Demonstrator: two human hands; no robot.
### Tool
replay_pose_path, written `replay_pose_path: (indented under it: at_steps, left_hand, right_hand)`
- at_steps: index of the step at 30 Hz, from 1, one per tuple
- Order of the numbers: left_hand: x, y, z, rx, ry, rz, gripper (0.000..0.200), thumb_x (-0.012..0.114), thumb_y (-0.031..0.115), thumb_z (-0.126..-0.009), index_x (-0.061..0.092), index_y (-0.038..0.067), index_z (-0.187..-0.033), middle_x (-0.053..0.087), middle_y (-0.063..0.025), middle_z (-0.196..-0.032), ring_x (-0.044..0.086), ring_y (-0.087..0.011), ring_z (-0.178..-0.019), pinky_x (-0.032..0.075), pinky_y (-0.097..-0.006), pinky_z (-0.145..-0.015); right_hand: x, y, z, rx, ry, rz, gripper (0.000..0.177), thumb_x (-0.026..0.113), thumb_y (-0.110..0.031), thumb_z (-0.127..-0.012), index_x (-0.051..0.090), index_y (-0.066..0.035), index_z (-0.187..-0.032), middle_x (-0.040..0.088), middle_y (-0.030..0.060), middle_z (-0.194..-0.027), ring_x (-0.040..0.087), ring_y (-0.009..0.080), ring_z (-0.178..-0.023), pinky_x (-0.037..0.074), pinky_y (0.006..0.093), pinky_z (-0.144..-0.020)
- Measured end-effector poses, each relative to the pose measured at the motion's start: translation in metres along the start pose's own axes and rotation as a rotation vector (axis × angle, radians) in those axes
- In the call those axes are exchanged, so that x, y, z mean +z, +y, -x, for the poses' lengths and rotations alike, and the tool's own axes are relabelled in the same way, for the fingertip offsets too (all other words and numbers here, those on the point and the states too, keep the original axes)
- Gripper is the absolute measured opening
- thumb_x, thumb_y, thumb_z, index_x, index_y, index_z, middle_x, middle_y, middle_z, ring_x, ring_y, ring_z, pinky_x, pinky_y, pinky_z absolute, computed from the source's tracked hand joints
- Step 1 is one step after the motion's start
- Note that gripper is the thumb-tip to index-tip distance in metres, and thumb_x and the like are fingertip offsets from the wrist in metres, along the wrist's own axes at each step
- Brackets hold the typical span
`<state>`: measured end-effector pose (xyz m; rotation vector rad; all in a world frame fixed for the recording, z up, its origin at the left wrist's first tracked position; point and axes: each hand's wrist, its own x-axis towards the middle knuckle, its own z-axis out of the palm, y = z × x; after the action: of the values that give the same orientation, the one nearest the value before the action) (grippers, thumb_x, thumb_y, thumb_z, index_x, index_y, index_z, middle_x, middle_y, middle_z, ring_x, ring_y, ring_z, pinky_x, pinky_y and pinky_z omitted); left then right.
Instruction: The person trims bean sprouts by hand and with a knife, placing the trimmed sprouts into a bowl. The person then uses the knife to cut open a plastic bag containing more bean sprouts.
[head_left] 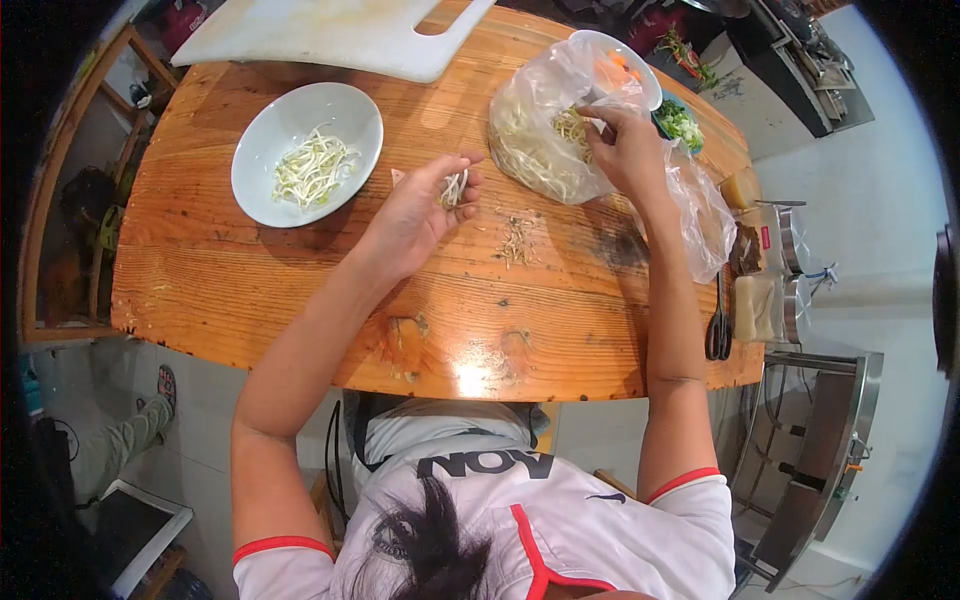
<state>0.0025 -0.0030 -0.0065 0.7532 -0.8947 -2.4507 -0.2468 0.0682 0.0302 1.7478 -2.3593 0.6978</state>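
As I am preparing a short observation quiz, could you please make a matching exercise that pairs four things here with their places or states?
1. Left hand
2. Right hand
3. Cutting board
4. Scissors

A. At the clear plastic bag
B. Near the right edge of the table
C. Holding bean sprouts
D. White, with a slot

Right pairs: 1-C; 2-A; 3-D; 4-B.

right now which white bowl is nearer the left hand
The bowl of bean sprouts; the other white bowl, farther off behind the plastic bag, holds orange pieces.
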Motion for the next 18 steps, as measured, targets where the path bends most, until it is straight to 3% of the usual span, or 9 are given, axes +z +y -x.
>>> replay_pose_path:
  at_steps: [3, 6, 9, 10, 13, 16, 18]
  left_hand:
    - [0.001, 0.000, 0.001, 0.009, -0.018, 0.001, 0.041, 0.056, 0.023, -0.089, 0.047, 0.001, -0.123, 0.056, -0.0010, -0.091, 0.053, -0.0089, -0.081, 0.046, -0.0232, -0.074]
    - [0.001, 0.001, 0.002, 0.008, -0.026, -0.005, 0.042, 0.056, 0.023, -0.089, 0.047, 0.000, -0.123, 0.056, -0.0020, -0.092, 0.054, -0.0092, -0.082, 0.046, -0.0236, -0.075]
    - [0.001, 0.001, 0.003, 0.013, -0.051, -0.008, 0.042, 0.057, 0.023, -0.089, 0.046, 0.000, -0.123, 0.056, -0.0027, -0.094, 0.054, -0.0095, -0.083, 0.046, -0.0237, -0.076]
    - [0.001, 0.002, 0.003, 0.017, -0.055, -0.008, 0.042, 0.057, 0.023, -0.089, 0.047, 0.000, -0.123, 0.056, -0.0029, -0.094, 0.054, -0.0096, -0.083, 0.046, -0.0236, -0.076]
    - [0.002, 0.003, 0.004, 0.024, -0.064, -0.012, 0.041, 0.057, 0.023, -0.088, 0.047, 0.000, -0.121, 0.056, -0.0030, -0.094, 0.054, -0.0097, -0.084, 0.046, -0.0233, -0.077]
    - [0.004, 0.003, 0.005, 0.023, -0.061, -0.020, 0.039, 0.057, 0.023, -0.088, 0.049, 0.001, -0.119, 0.056, -0.0032, -0.094, 0.055, -0.0099, -0.084, 0.046, -0.0233, -0.077]
    - [0.004, 0.002, 0.006, 0.021, -0.062, -0.030, 0.037, 0.058, 0.023, -0.088, 0.049, 0.001, -0.117, 0.057, -0.0033, -0.094, 0.055, -0.0100, -0.084, 0.046, -0.0234, -0.076]
  right_hand:
    - [0.000, 0.004, -0.001, -0.013, -0.052, 0.036, 0.020, 0.063, -0.018, -0.077, 0.069, -0.006, -0.093, 0.065, 0.0183, -0.079, 0.063, 0.0344, -0.076, 0.049, 0.0411, -0.070]
    - [-0.004, 0.003, 0.000, -0.011, 0.048, 0.017, 0.017, 0.066, -0.016, -0.079, 0.070, -0.008, -0.093, 0.047, 0.0054, -0.053, 0.043, 0.0130, -0.049, 0.036, 0.0302, -0.050]
    - [-0.022, -0.006, 0.001, 0.099, 0.010, -0.107, 0.017, 0.066, -0.020, -0.078, 0.069, -0.007, -0.088, 0.062, 0.0143, -0.067, 0.060, 0.0259, -0.060, 0.046, 0.0352, -0.060]
    - [-0.028, -0.009, 0.002, 0.134, 0.007, -0.144, 0.016, 0.067, -0.021, -0.078, 0.069, -0.007, -0.086, 0.060, 0.0108, -0.062, 0.056, 0.0196, -0.054, 0.044, 0.0325, -0.056]
    - [-0.037, -0.012, 0.005, 0.168, 0.057, -0.199, 0.017, 0.068, -0.021, -0.077, 0.069, -0.007, -0.085, 0.059, 0.0097, -0.061, 0.055, 0.0177, -0.055, 0.044, 0.0314, -0.056]
    - [-0.040, -0.012, 0.009, 0.072, -0.067, -0.084, 0.017, 0.069, -0.021, -0.076, 0.069, -0.007, -0.085, 0.059, 0.0097, -0.061, 0.055, 0.0165, -0.055, 0.043, 0.0297, -0.056]
    - [-0.031, -0.007, 0.011, 0.032, -0.009, -0.019, 0.017, 0.070, -0.020, -0.076, 0.069, -0.006, -0.085, 0.061, 0.0088, -0.063, 0.056, 0.0150, -0.057, 0.043, 0.0290, -0.056]
